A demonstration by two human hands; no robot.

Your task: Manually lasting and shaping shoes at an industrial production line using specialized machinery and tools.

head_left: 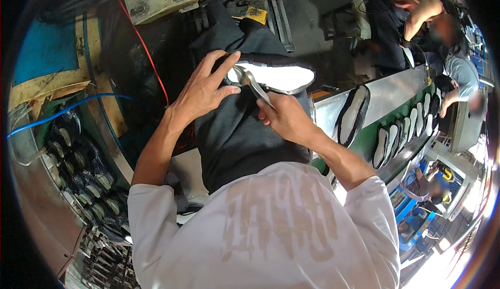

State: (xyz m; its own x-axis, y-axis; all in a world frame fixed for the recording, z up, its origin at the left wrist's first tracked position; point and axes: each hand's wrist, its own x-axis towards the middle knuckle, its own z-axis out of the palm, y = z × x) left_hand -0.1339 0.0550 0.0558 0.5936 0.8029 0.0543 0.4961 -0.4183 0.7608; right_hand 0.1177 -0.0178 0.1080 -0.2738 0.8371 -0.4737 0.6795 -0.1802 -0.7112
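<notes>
1. Between two and three o'clock, a long conveyor carries a row of white-bottomed shoes side by side on its green surface; a lone shoe lies nearer, probably within easy reach of the seated worker.
2. Toward twelve o'clock, the dark-trousered lap serves as a workbench, apparently to give support from below.
3. Between eight and nine o'clock, a rack holds many dark pieces, packed closely, presumably to save room.
4. Just past twelve, the work shoe lies across the lap, white underside up, so its dark edge is exposed.
5. Near eleven, the left hand has thumb and index finger apart, spanning the shoe's nine-o'clock end, likely to steady it; whether they squeeze, one cannot tell.
6. Toward two, the right hand is clamped on a curved metal tool, whose head points to that end, between the left fingers.
</notes>
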